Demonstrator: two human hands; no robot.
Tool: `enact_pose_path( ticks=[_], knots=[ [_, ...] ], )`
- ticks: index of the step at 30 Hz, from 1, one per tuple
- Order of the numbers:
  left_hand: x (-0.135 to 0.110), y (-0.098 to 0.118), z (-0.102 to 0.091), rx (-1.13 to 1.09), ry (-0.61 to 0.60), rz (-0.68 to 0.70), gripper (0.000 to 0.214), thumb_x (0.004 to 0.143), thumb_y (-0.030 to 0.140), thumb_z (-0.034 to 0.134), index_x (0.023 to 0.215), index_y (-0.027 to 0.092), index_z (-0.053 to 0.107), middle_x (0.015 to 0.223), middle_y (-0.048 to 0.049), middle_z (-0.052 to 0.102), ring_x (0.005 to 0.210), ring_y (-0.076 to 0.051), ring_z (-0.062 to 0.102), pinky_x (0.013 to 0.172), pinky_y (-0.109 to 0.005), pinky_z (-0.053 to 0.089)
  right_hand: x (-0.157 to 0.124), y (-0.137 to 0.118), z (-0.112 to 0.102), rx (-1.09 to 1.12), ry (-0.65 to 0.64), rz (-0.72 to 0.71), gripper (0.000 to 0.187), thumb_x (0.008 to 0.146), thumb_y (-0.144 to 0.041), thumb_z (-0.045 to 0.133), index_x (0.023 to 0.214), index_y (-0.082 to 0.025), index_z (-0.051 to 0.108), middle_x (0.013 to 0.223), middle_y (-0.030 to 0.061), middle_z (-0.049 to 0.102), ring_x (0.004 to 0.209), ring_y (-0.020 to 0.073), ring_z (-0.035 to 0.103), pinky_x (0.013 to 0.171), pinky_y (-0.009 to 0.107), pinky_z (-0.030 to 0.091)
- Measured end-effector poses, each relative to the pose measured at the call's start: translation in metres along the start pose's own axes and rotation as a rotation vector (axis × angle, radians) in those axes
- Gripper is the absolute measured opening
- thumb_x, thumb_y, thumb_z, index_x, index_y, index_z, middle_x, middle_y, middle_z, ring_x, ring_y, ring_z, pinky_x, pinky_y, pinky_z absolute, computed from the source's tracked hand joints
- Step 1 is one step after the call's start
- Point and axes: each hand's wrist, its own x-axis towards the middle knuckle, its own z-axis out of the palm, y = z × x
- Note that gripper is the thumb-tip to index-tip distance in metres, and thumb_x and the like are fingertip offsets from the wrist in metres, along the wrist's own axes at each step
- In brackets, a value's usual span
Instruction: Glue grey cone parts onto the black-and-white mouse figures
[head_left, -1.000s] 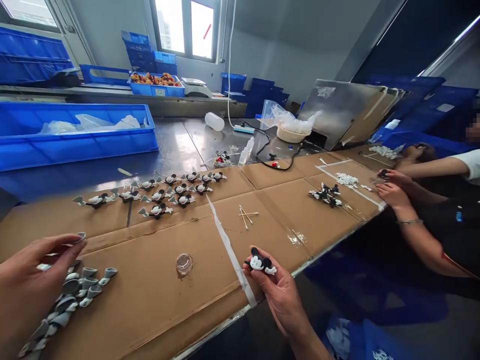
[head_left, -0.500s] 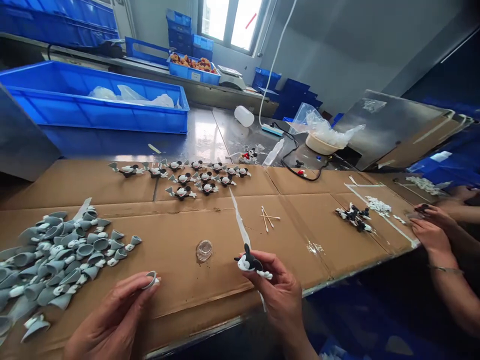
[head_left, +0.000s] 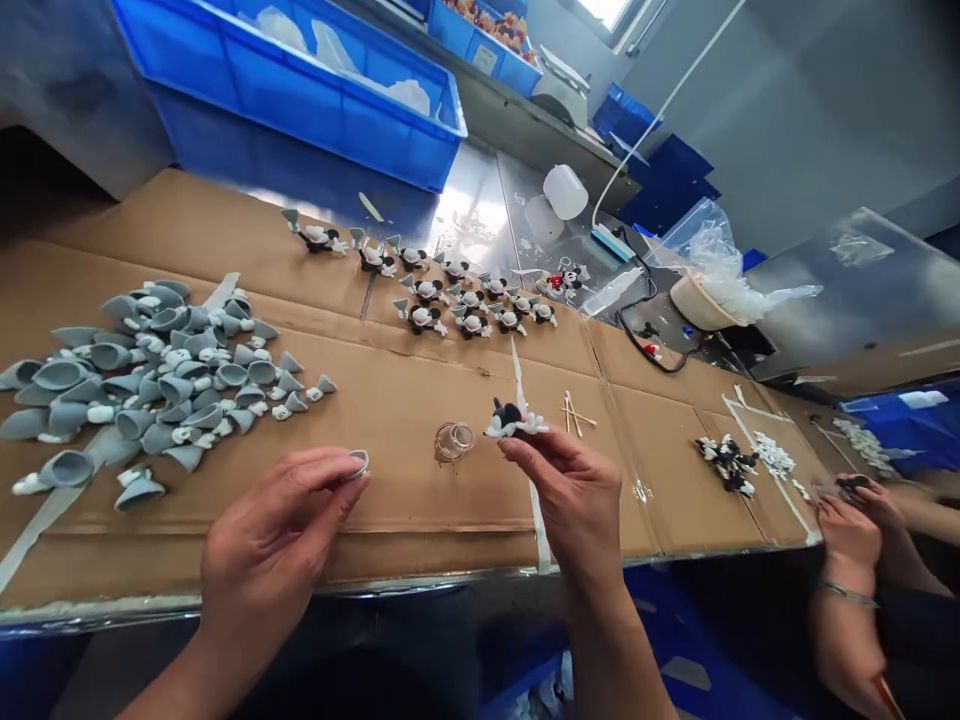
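My left hand (head_left: 274, 535) is closed in a pinch on a small grey cone part (head_left: 358, 462), held just above the cardboard. My right hand (head_left: 574, 495) grips a black-and-white mouse figure (head_left: 510, 420) by its lower half, lifted over the white tape strip. A small clear glass dish (head_left: 452, 440) sits on the cardboard between the two hands. A large pile of grey cone parts (head_left: 150, 375) lies to the left of my left hand.
Rows of finished mouse figures (head_left: 450, 290) lie further back, with wooden sticks (head_left: 574, 415) to the right. A blue crate (head_left: 300, 80), a white bottle (head_left: 564, 190) and a bowl with plastic bags (head_left: 701, 295) stand behind. Another person's hands (head_left: 851, 520) work at the right beside more figures (head_left: 726, 462).
The view has tilted down and swung left. Both my hands have come closer together near the glass dish, still holding the grey cone part and the mouse figure.
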Motion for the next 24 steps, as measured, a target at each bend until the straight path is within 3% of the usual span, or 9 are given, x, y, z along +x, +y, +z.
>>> enact_pose_path(
  ticks=[10, 24],
  knots=[
    [0.002, 0.005, -0.001, -0.098, 0.008, 0.034, 0.026, 0.086, 0.007, 0.075, 0.103, 0.027, 0.074, 0.099, 0.0039, 0.073, 0.094, -0.014, 0.067, 0.084, -0.028, 0.055, -0.001, -0.005, 0.010, -0.156, 0.042, -0.061, 0.019, 0.070, -0.022, 0.088, 0.079, -0.018, 0.072, 0.077, 0.0000, 0.078, 0.075, 0.0181, 0.075, 0.074, 0.032, 0.063],
    [0.003, 0.006, -0.002, -0.170, 0.014, 0.048, 0.034, 0.083, 0.004, 0.077, 0.105, 0.030, 0.078, 0.099, 0.0022, 0.073, 0.089, -0.014, 0.066, 0.080, -0.029, 0.052, -0.001, -0.003, 0.014, -0.260, 0.059, -0.153, 0.013, 0.070, -0.019, 0.088, 0.079, -0.021, 0.078, 0.076, -0.0015, 0.079, 0.073, 0.0181, 0.076, 0.070, 0.028, 0.063]
  ],
)
